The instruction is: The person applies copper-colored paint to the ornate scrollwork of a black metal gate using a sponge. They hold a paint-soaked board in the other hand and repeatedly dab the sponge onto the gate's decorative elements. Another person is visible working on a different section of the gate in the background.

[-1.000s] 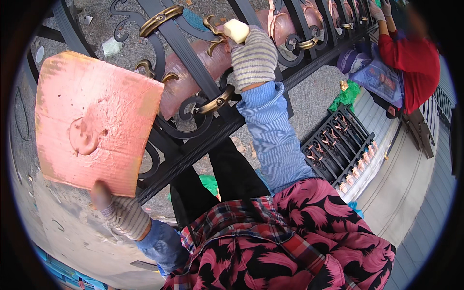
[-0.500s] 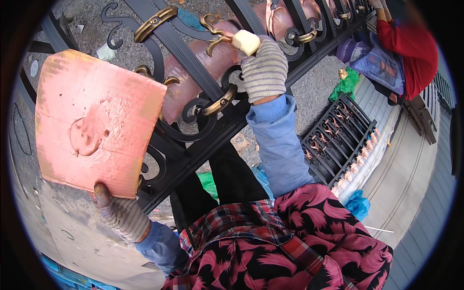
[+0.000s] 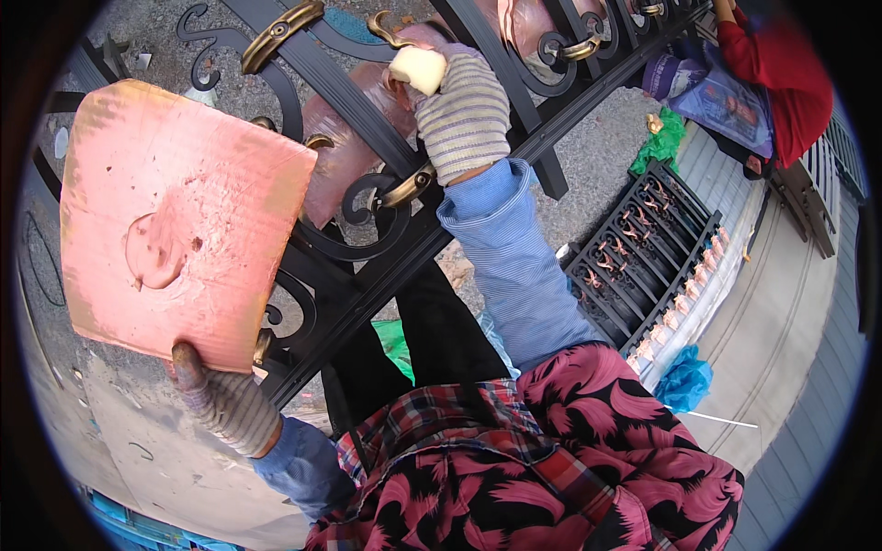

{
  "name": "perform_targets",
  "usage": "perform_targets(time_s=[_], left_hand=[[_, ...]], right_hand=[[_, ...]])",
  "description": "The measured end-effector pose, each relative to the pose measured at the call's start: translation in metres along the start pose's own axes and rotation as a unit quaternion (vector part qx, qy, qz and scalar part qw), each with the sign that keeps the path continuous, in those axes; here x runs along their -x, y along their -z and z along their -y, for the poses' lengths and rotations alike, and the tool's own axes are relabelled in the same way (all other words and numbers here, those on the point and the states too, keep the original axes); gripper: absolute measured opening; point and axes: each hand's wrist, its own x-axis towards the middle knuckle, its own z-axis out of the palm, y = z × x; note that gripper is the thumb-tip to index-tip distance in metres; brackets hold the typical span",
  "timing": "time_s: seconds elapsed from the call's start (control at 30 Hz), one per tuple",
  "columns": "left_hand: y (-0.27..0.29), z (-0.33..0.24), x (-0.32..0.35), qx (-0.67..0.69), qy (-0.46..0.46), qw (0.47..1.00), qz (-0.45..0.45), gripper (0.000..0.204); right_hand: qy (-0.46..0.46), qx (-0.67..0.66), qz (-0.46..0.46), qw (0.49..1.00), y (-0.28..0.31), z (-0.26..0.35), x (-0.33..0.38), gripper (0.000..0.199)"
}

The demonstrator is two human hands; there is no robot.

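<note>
My left hand, in a striped grey glove, grips the lower edge of a cardboard sheet coated with wet-looking pink paint. The thumb lies on the painted face. In my gloved right hand, a small cream sponge is pinched by its side. The sponge is against or just over an ornament on the black metal railing, partly covering it; contact is unclear. A gold curl of that ornament shows beyond the sponge. Gold collars clasp the railing's black scrolls.
Pink plastic-wrapped rolls lie beneath the railing. At right stands a smaller black railing panel with pinkish ornaments. Green plastic and a blue bag lie beside it. Another person in a red sleeve is at far right.
My right hand has moved left with the sponge, which now covers more of the ornament. The cardboard has shifted slightly left and up in the picture, still in my left hand.
</note>
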Motion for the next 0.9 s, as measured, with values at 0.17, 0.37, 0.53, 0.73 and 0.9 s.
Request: perform_targets(time_s=[0.17, 0.37, 0.53, 0.73, 0.9], left_hand=[[0.003, 0.0, -0.005, -0.01, 0.001, 1.0, 0.015, 0.052], [0.012, 0.0, -0.006, -0.011, 0.004, 1.0, 0.001, 0.054], [-0.001, -0.002, -0.003, -0.011, 0.01, 1.0, 0.014, 0.058], [-0.003, -0.002, -0.005, -0.007, 0.019, 0.999, 0.031, 0.055], [0.004, -0.001, -0.005, 0.002, 0.012, 0.999, 0.04, 0.054]], right_hand=[[-0.006, -0.051, -0.029, 0.998, 0.018, 0.0, 0.005, 0.038], [0.074, 0.038, 0.072, 0.994, 0.005, 0.013, 0.004, 0.039], [-0.046, -0.129, 0.047, 0.99, 0.027, 0.001, -0.002, 0.036], [0.041, -0.022, 0.078, 0.996, 0.012, 0.01, 0.009, 0.034], [-0.115, -0.18, -0.014, 0.977, 0.046, -0.008, 0.011, 0.04]])
